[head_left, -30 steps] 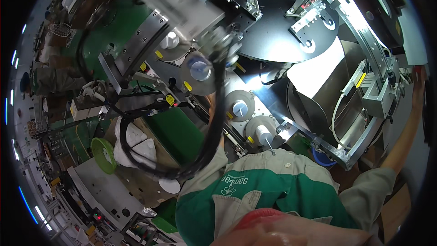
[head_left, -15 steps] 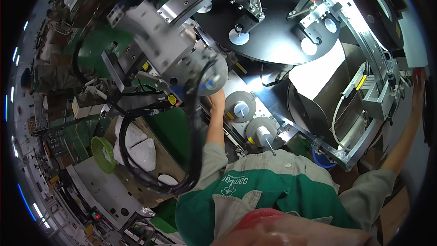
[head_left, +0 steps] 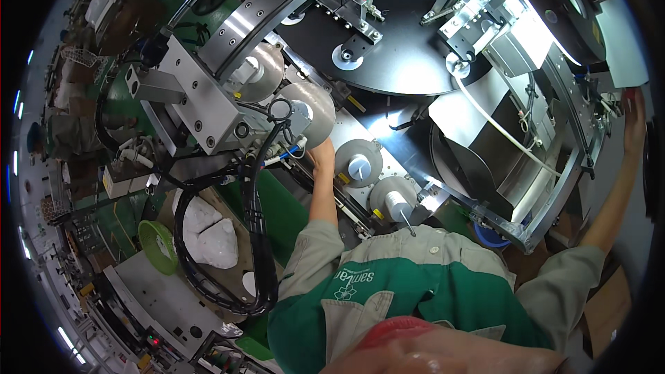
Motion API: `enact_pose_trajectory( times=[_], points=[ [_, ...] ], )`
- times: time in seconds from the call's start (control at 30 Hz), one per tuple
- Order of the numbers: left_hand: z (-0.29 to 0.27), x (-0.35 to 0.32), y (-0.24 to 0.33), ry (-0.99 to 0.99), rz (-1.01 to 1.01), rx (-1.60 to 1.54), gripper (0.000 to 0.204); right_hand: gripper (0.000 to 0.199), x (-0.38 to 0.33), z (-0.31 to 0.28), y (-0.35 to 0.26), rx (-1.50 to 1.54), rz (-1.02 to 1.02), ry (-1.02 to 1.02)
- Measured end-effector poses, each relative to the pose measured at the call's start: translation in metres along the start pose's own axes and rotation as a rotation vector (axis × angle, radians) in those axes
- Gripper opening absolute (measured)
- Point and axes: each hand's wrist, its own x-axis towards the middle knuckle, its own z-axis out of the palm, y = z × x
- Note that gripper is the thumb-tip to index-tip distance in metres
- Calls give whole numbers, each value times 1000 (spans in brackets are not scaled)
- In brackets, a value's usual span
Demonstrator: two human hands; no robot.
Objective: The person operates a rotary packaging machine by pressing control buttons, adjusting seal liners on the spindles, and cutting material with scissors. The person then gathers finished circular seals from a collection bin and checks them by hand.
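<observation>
My left hand (head_left: 321, 155) reaches in beneath a grey round disc (head_left: 309, 114) on the machine. The disc covers its fingers, so what it touches is hidden. Beside that wrist, two more grey discs, a nearer one (head_left: 393, 197) and a farther one (head_left: 359, 163), sit on a light metal plate. At the far right, my right hand (head_left: 633, 123) is raised with its fingers stretched along the side of the machine. Its fingertips are at a small red part (head_left: 632, 93) below a pale panel (head_left: 622, 45). I see nothing held in it.
A metal arm block (head_left: 190, 100) with black cables (head_left: 255, 235) hangs at the left. A large dark turntable (head_left: 409, 48) with white suction pads lies ahead. A curved metal chute (head_left: 464, 166) is at right. White bags (head_left: 211, 235) and a green basket (head_left: 158, 246) stand lower left.
The blurred metal arm block has swung left and down and now looks sharp. At right, a grey block with its white tube has moved up toward the turntable. Both hands stay about where they were.
</observation>
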Motion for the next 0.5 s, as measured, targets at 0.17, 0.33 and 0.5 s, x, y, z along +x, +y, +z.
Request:
enact_pose_trajectory(
  times=[0.17, 0.33, 0.5],
  points=[
    [3, 1, -3, 58, 32, -58, 21, 39, 6, 7, 2, 15, 12, 12],
    [7, 3, -6, -51, 23, 105, 17, 41, 11, -16, 2, -184, -69, -79],
    [40, -6, -77, 280, 163, 46, 17, 47, 17, -9, 5, -153, -111, -148]
  ],
)
